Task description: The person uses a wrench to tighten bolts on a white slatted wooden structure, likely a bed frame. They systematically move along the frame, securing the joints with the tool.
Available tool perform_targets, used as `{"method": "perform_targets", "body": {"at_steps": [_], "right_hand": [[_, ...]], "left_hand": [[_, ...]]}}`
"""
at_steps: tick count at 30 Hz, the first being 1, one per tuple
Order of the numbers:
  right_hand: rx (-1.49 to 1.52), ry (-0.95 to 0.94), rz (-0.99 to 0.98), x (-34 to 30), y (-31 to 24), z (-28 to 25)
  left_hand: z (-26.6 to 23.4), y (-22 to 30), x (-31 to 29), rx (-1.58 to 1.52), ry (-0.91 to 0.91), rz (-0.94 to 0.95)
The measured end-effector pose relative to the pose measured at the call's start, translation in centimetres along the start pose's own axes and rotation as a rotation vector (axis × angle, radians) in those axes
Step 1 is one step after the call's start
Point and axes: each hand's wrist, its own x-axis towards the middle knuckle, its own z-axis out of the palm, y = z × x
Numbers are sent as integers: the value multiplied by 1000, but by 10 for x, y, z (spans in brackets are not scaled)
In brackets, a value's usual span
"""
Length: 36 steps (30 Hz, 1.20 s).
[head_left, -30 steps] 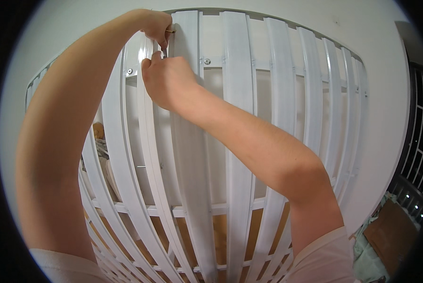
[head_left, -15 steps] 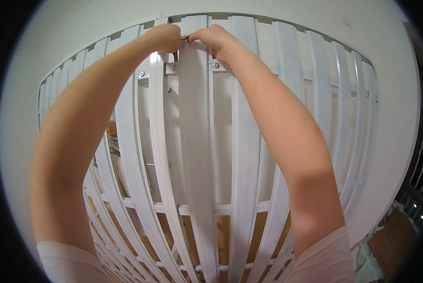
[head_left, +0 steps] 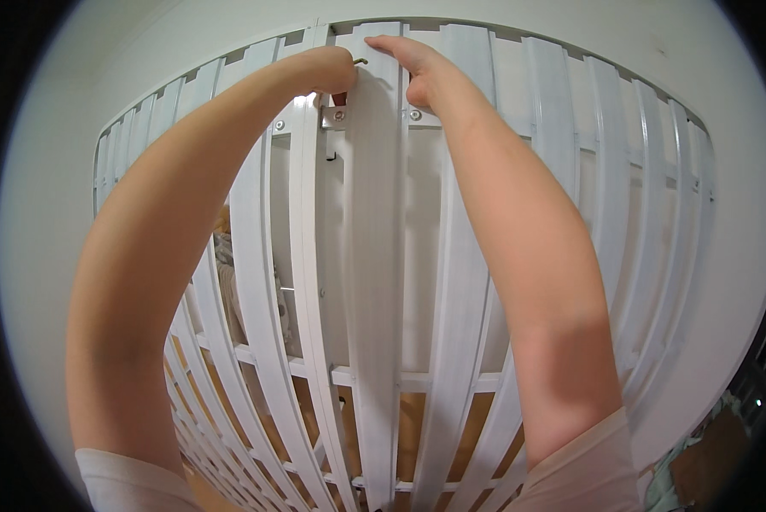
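Observation:
A white metal frame with upright slats stands before me, both arms raised to its top. My left hand (head_left: 336, 70) is closed at the left edge of a wide slat (head_left: 376, 213). A small bent brass-coloured rod (head_left: 360, 61) sticks out of that fist; its other end is hidden. Below the fist shows a dark reddish-brown piece (head_left: 340, 99), partly covered. My right hand (head_left: 417, 68) is open at the slat's right side, index finger stretched across the slat's face near the rod, apart from it. Bolts (head_left: 415, 114) sit in the crossbar just beneath the hands.
A small dark hook-shaped piece (head_left: 332, 156) is beside the wide slat. Cloth items (head_left: 229, 273) show behind the slats at left. A lower crossbar (head_left: 413, 381) runs across. At lower right are a brown panel (head_left: 709, 456) and pale green cloth (head_left: 660, 491).
My right fingers have let go of the rod's tip and opened, moving up and away from it. My left hand stays closed by the slat. The whole view has shifted slightly.

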Motion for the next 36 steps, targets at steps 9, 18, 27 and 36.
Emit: {"method": "perform_targets", "body": {"at_steps": [9,18,27,36], "right_hand": [[-65,-37,-32,15,7,-7],[-105,-55,-36,4,7,-5],[-75,-200,-82,14,10,-12],[50,-162,-124,24,15,-7]], "left_hand": [[8,4,17,239,57,88],[2,-22,30,43,-37,24],[-6,-2,23,44,21,-109],[-13,-34,17,-263,174,-31]]}}
